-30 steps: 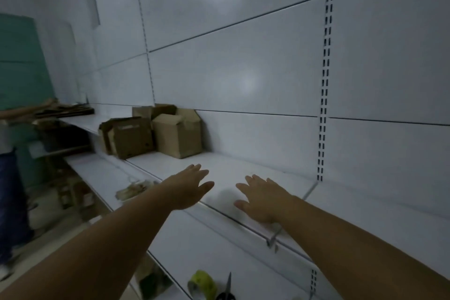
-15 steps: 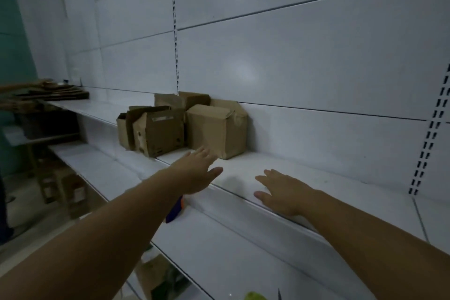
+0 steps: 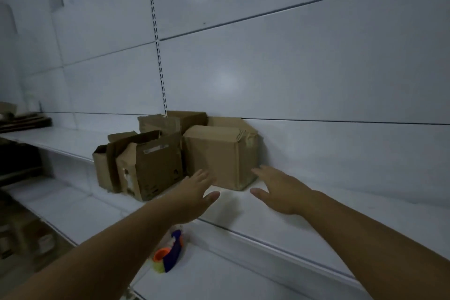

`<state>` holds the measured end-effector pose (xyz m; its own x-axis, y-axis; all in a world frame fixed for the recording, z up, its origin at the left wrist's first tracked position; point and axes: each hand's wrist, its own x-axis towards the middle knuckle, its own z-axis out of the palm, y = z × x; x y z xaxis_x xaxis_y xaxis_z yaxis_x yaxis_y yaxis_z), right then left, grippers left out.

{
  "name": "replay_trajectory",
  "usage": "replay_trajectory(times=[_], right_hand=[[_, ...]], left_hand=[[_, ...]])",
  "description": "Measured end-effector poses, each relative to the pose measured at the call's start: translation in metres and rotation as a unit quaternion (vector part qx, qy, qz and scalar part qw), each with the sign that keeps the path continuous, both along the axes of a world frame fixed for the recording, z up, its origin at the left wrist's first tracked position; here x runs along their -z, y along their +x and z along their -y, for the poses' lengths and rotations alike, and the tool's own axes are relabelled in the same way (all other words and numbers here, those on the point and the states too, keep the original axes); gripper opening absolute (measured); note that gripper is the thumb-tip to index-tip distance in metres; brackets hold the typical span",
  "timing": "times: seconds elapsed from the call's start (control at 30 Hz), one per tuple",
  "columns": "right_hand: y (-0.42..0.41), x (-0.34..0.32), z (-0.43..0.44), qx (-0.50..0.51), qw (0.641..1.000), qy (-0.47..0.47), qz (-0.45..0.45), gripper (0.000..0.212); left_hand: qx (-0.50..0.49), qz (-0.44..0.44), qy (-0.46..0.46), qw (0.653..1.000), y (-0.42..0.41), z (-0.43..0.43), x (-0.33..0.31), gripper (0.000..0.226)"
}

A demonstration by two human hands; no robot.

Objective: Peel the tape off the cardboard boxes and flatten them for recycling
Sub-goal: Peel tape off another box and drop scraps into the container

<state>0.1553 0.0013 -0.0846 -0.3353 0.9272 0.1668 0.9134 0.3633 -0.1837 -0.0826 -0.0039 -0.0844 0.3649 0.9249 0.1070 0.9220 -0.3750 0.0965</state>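
Head view, seen from beside the person, looks at a white wall with long white shelves. Far at the left edge, a dark pile of flat cardboard (image 3: 24,121) lies on the top shelf (image 3: 341,207). Nearer the middle, a torn open box (image 3: 151,168) stands on that same shelf, with its flaps bent up. Below it, on the lower shelf (image 3: 219,277), sits a blue and orange tape holder (image 3: 170,254), partly hidden by the left arm. Behind the torn box, another box (image 3: 187,118) leans against the wall. The left hand (image 3: 194,193) reaches out in the middle of the picture, fingers straight and spread, holding nothing. Just past it stands a closed box (image 3: 219,156), touching the torn one. The right hand (image 3: 280,192) is flat and spread wide too, near the closed box's lower right corner. I cannot tell if either hand touches the box.
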Motion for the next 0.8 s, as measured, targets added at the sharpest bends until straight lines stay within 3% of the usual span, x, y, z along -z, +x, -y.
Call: replay_trajectory(times=[0.07,0.17,0.27,0.43,0.57,0.73,0.8], right_hand=[[-0.008,-0.004,-0.028,0.003,0.997,0.026,-0.067,0.068],[-0.025,-0.013,-0.063,0.018,0.984,0.075,-0.162,0.079],[-0.041,-0.028,-0.086,0.023,0.974,0.119,-0.191,0.089],[-0.068,-0.048,-0.117,0.042,0.981,0.152,-0.109,0.093],[-0.076,-0.053,-0.142,0.103,0.987,0.095,-0.084,0.094],[-0.081,-0.066,-0.131,0.162,0.982,0.101,-0.010,0.068],[-0.076,-0.076,-0.124,0.208,0.971,0.119,0.025,0.063]], left_hand=[[0.005,-0.023,0.016,1.000,-0.012,-0.013,-0.006,0.058],[-0.004,0.010,0.038,0.999,-0.029,-0.033,-0.018,0.054],[0.006,0.037,0.043,0.998,-0.039,-0.051,-0.021,0.053],[0.036,0.074,0.064,0.995,-0.043,-0.076,-0.012,0.045],[0.066,0.155,0.030,0.985,-0.049,-0.096,-0.004,0.035],[0.102,0.238,-0.033,0.965,-0.064,-0.118,0.010,0.025],[0.151,0.325,-0.029,0.933,-0.065,-0.122,0.010,0.023]])
